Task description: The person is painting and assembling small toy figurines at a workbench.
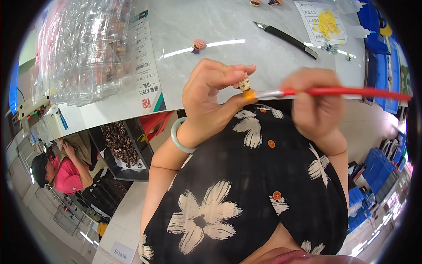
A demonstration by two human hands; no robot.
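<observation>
My left hand pinches a small figurine with a pale face and pinkish bumpy hair between thumb and fingers. In my right hand, blurred by motion, is a red-handled paintbrush. The brush's yellowish bristle tip touches or nearly touches the figurine's lower part, beside my left thumb; exact contact is hard to tell. Farther off on the table lies another small figurine with a pink bumpy top and dark base. A black craft knife lies beyond my right hand.
Clear plastic packaging fills the table's left side. Yellow bits lie on a printed sheet at far right, near white squeeze bottles. A black bin of small dark pieces stands at left, with a person in pink beyond.
</observation>
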